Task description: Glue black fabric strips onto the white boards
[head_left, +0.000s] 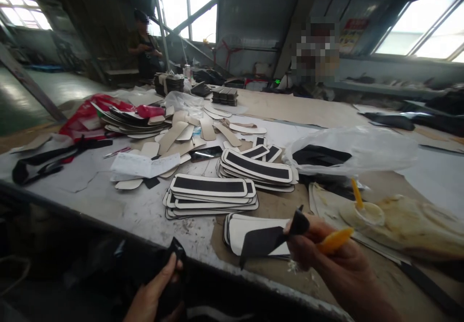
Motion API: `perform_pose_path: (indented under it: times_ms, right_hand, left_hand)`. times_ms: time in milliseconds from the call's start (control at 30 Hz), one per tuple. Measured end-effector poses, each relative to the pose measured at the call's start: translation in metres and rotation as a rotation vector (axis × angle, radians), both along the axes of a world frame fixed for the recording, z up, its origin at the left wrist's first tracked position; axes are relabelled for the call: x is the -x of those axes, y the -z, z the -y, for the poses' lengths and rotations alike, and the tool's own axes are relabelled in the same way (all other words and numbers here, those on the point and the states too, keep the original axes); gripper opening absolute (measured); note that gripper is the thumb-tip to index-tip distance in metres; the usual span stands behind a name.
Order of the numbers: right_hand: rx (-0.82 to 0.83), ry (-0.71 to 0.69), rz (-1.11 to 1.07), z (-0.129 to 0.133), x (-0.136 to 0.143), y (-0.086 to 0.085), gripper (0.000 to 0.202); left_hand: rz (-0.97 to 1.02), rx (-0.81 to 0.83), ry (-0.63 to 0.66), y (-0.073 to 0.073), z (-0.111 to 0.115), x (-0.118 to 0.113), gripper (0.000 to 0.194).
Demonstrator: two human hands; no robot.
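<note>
My right hand point(322, 249) is closed on a black strip point(261, 240) and also has a yellow-handled tool point(336, 241) between its fingers. The strip hangs over a short pile of white curved pieces point(241, 232) near the table edge. Below the edge, at lower left, my left hand point(159, 283) pinches dark material point(176, 248); its lower part is lost in shadow. Beyond the hands stand two stacks of white pieces with black centres, one nearer point(208, 186) and one farther back point(257, 165).
A cup of paste point(366, 214) with a yellow stick stands at right, beside a clear plastic bag point(377, 150). Loose beige pieces, a paper point(139, 165), a phone point(206, 153) and a red bag point(83, 119) lie at left. A person point(145, 49) stands behind.
</note>
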State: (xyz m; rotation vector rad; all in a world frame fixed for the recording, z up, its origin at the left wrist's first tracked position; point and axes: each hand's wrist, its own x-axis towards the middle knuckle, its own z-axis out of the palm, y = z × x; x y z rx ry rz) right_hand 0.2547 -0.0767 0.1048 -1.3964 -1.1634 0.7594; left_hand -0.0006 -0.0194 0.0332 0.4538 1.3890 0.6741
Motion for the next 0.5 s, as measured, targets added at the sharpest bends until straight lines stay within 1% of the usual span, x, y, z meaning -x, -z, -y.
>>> perform_pose_path:
  times_ms: [100, 200, 267, 333, 433, 500]
  right_hand:
    - [-0.052, -0.024, -0.094, -0.001, -0.003, -0.001, 0.009]
    - [-0.102, -0.067, -0.157, -0.002, -0.004, 0.000, 0.009]
    - [-0.108, -0.053, -0.208, -0.003, -0.001, -0.001, 0.010]
    - [-0.089, -0.021, -0.274, -0.003, 0.004, -0.004, 0.012]
    - [-0.032, 0.014, -0.337, -0.003, 0.013, -0.009, 0.020]
    - [-0.013, 0.023, -0.336, -0.002, 0.016, -0.010, 0.023]
  left_hand:
    - [0.073, -0.019, 0.103, 0.015, 0.008, -0.005, 0.036]
    - [0.218, -0.037, 0.151, 0.020, 0.015, -0.021, 0.041]
    - [0.327, 0.003, 0.160, 0.018, 0.016, -0.032, 0.046]
    - [0.411, 0.046, 0.159, 0.012, 0.015, -0.041, 0.047]
    - [0.496, 0.108, 0.145, 0.004, 0.015, -0.052, 0.040]
    - [0.515, 0.111, 0.112, 0.003, 0.017, -0.059, 0.031]
